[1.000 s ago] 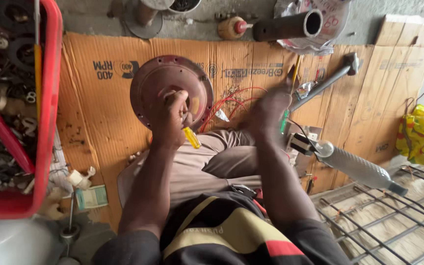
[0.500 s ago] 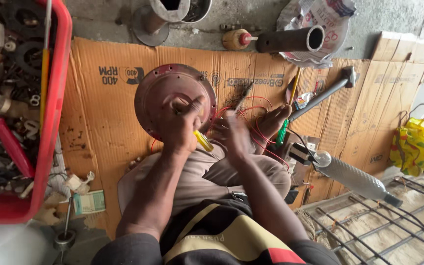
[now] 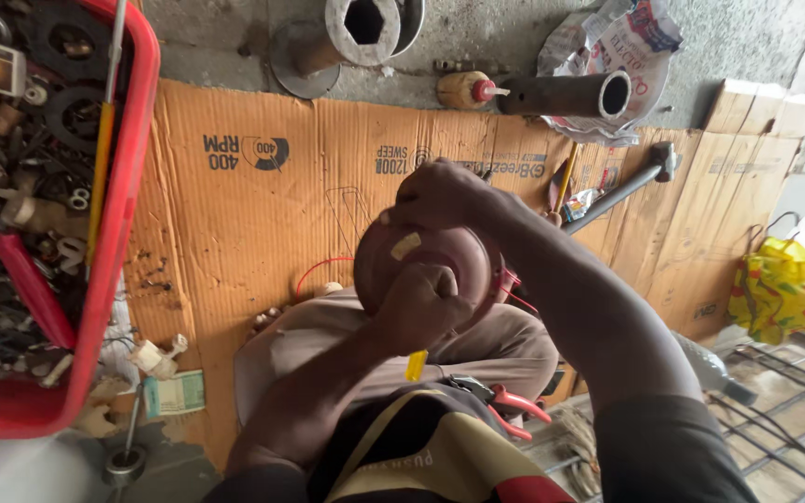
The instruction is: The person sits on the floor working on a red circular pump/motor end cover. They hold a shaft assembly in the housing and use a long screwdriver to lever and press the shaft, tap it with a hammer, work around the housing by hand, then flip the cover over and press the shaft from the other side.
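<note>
A round brown metal motor housing (image 3: pixel 468 256) rests tilted against my knees, over a cardboard sheet (image 3: pixel 263 205). My left hand (image 3: pixel 426 303) is a fist pressed on the housing's face, closed round a tool with a yellow handle (image 3: pixel 415 365) that sticks out below the fist. My right hand (image 3: pixel 440 191) reaches over from the right and grips the housing's top rim. Red wires (image 3: pixel 507 284) trail from the housing's right side. The tool's tip is hidden under my fist.
A red crate (image 3: pixel 118 214) full of bearings and metal parts stands at the left. A pipe (image 3: pixel 566 93), a hammer (image 3: pixel 621 191) and a small bottle (image 3: pixel 466 90) lie beyond. Red-handled pliers (image 3: pixel 514 405) rest on my lap. A yellow bag (image 3: pixel 775 289) sits right.
My right hand left the red wires and moved up onto the housing's top rim. The housing came closer to my lap. My left hand kept the yellow-handled tool on it.
</note>
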